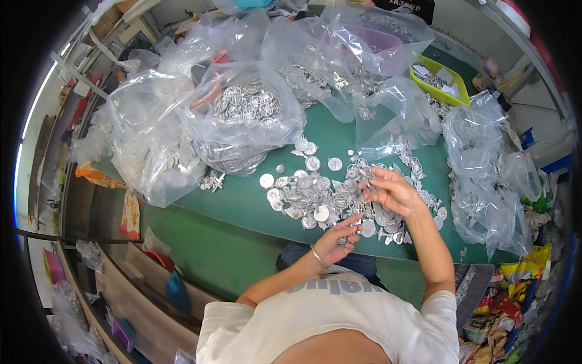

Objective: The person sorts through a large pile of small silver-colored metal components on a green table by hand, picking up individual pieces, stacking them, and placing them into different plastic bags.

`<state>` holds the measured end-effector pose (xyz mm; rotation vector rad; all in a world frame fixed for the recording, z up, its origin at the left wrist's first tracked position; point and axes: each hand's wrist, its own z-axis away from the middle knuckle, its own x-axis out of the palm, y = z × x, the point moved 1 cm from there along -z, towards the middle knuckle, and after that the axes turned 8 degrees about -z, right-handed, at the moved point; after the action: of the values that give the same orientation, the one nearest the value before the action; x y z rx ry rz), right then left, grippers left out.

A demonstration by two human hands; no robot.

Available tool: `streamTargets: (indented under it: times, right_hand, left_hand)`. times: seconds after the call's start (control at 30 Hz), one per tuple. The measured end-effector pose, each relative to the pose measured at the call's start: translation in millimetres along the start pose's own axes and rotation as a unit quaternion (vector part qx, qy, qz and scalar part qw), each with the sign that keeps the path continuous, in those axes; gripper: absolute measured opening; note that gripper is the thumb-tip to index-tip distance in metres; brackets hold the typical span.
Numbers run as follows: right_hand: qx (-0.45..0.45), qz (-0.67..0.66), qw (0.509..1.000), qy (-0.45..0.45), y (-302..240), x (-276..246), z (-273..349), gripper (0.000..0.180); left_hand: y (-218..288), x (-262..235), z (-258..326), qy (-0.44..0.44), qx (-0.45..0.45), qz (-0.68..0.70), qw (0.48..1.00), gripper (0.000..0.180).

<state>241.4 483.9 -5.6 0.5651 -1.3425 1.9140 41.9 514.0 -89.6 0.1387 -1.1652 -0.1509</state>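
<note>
Silver metal medallions [306, 195] sit in a loose heap on the green counter [236, 203], near edge; use the heap as clock centre, 12 = far side. Both hands loaded. Right hand [397, 193] at 3 o'clock, over the heap's edge, pinching a small silver piece [366, 175] between thumb and fingers; exact shape too small to read. Left hand [331, 247] at 6 o'clock, fingers curled round a small metal bit [344, 241], partly hidden, kind can't be told; metal bracelet [319, 257] on that wrist. Discs in the heap overlap, a few lie apart at its 9 to 12 o'clock fringe. Clear bag [248, 109] at 10–11, mouth open, full of round silver pieces; cross-shaped piece [217, 182] with other small bits at 9, just beside more plastic. Another clear bag [397, 118] at 1, discs inside. Yellow-green tray [462, 96] between 1 and 2, holds metal parts plus white pieces. Purple tub [388, 45] at 12, behind film. More filled clear bags [488, 182] at 3, right end of counter. Yellow packaging [528, 267] at 4, past the counter edge.
</note>
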Motion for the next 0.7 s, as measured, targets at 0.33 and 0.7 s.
streamTargets:
  times: [0.33, 0.7]
  right_hand:
    - [-0.209, 0.29, 0.932, 0.06, -109.3, 80.7, -150.6, 0.048]
    - [-0.242, 0.333, 0.902, 0.13, -85.1, 46.0, -196.8, 0.037]
  left_hand:
    - [-1.3, -0.6, -3.2, -0.014, -0.01, -0.069, 0.997, 0.042]
    - [5.5, 4.0, 9.7, 0.005, 0.029, -0.115, 0.993, 0.04]
